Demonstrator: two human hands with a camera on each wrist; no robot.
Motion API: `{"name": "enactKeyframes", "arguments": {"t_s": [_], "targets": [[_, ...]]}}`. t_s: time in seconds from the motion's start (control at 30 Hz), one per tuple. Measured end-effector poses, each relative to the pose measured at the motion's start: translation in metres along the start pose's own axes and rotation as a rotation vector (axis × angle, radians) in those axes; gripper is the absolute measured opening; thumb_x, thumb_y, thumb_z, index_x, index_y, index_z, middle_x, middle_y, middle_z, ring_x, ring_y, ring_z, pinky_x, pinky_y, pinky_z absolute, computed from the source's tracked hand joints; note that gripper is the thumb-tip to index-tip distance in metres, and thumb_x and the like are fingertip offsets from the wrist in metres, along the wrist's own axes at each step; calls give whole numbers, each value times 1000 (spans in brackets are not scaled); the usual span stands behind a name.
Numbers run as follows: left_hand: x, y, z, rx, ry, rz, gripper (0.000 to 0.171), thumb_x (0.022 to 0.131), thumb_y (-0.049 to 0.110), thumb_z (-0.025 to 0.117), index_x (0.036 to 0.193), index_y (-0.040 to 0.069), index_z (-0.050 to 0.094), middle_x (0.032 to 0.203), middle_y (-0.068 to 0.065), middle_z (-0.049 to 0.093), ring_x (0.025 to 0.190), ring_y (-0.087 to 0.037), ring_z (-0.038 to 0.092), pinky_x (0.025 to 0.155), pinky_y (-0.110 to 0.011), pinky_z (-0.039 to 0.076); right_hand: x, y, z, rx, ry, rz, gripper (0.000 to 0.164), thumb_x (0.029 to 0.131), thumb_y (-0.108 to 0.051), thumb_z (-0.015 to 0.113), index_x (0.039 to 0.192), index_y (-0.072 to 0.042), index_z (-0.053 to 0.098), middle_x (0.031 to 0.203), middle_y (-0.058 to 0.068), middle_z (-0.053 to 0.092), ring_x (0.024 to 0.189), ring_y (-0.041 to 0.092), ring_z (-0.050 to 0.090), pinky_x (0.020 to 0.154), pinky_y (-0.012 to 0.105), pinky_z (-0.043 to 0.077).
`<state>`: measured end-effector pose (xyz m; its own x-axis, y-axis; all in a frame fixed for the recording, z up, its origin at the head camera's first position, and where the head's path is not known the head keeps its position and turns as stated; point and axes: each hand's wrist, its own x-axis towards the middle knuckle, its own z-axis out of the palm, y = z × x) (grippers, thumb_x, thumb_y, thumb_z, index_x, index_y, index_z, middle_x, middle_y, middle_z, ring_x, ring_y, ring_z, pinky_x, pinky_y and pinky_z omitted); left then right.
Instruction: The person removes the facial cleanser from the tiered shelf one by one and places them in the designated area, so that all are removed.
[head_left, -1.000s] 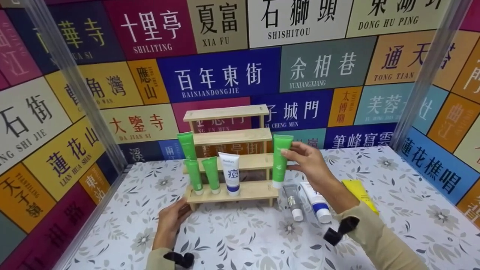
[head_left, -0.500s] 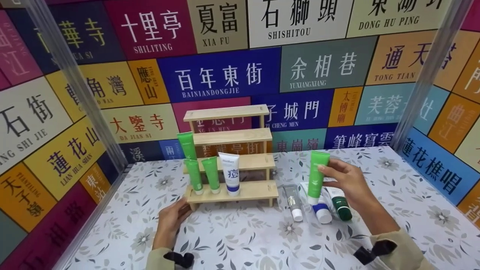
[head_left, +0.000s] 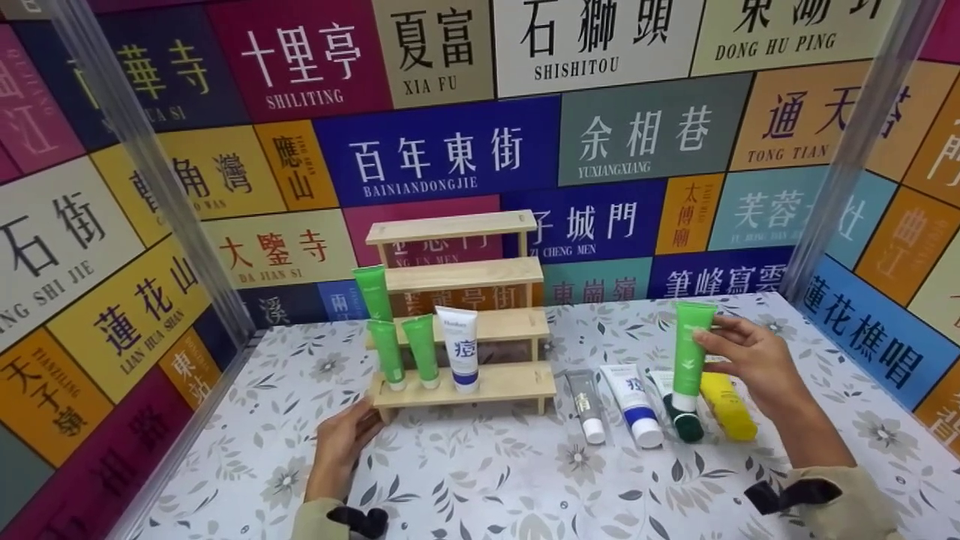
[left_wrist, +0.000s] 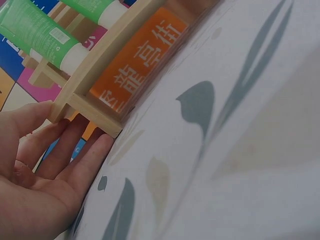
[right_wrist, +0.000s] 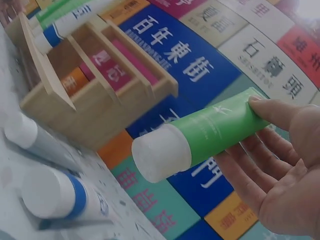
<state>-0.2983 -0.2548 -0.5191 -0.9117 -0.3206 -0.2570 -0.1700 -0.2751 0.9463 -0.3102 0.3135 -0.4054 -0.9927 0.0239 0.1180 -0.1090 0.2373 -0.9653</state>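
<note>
My right hand [head_left: 759, 361] pinches a green squeeze tube [head_left: 689, 349], white cap down, between thumb and fingers. The tube hangs above a white tube with a dark green cap [head_left: 686, 426], hiding part of it. In the right wrist view the green tube [right_wrist: 220, 125] tilts, its white cap toward the rack. A stepped wooden display rack [head_left: 517, 381] stands left of it. My left hand [head_left: 341, 442] holds the rack's lower left end; the left wrist view shows the thumb on the shelf end [left_wrist: 62, 102] and fingers at its leg. Two green tubes [head_left: 422, 349] and a white-and-blue tube [head_left: 459, 341] stand on the bottom shelf.
Another green tube [head_left: 373, 291] stands at the rack's left, one step higher. On the flowered tabletop [head_left: 465, 480] right of the rack lie a grey tube [head_left: 585, 405], a white-and-blue tube [head_left: 631, 401] and a yellow tube [head_left: 731, 409]. Printed panels [head_left: 450, 146] close off the back.
My right hand has carried the green tube from the bottom shelf's right end rightward, past the grey and white-and-blue tubes. My left hand stays at the rack.
</note>
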Motion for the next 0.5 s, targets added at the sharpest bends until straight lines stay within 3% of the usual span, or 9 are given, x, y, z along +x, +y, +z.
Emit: {"name": "enactKeyframes", "arguments": {"t_s": [0.1, 0.3, 0.5], "targets": [[0, -2, 1, 1, 8, 2, 54, 95, 25, 71, 138, -4, 55, 132, -22, 65, 110, -25, 71, 98, -36, 60, 1, 9, -16, 55, 15, 13, 43, 94, -37, 70, 129, -20, 52, 102, -24, 68, 91, 0, 69, 77, 24, 64], [2, -3, 1, -3, 12, 19, 55, 95, 23, 70, 138, -8, 53, 128, -24, 67, 103, -22, 72, 96, -36, 61, 2, 24, -46, 137, 99, 101, 38, 90, -37, 75, 119, -26, 52, 94, -23, 69, 84, 0, 70, 71, 22, 64], [1, -1, 1, 13, 7, 12, 54, 96, 24, 69, 139, -5, 53, 135, -25, 62, 111, -26, 70, 97, -35, 60, 5, 35, -69, 38, 175, 197, 39, 87, -48, 75, 116, -33, 53, 91, -26, 63, 82, -3, 66, 70, 20, 63]]}}
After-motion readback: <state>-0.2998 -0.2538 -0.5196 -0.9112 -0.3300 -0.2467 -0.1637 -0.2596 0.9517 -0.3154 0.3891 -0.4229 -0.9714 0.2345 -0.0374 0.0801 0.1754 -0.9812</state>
